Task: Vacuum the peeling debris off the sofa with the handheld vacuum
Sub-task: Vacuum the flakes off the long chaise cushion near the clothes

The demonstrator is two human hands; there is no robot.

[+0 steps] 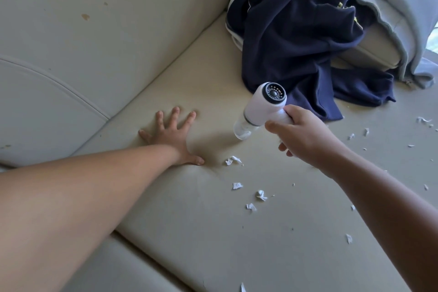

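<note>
While white flakes (260, 195) litter the near and right sofa seat (189, 232), the right hand (308, 140) grips the vacuum (263, 106), its nozzle (241, 131) pointing down at a bare patch; the left hand (173, 135), fingers (189, 118) spread, presses flat. Slow, low passes nearer should work, avoiding the far navy garment (303, 42).

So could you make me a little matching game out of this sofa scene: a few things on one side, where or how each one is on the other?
Things:
1. left hand
2. handheld vacuum
3. navy garment
4. white flakes

States:
a. scattered loose over the seat cushion
b. held in the right hand, clear nozzle aimed down
c. pressed flat with fingers spread
d. crumpled in a heap at the far end

Pairs: 1-c, 2-b, 3-d, 4-a
</note>
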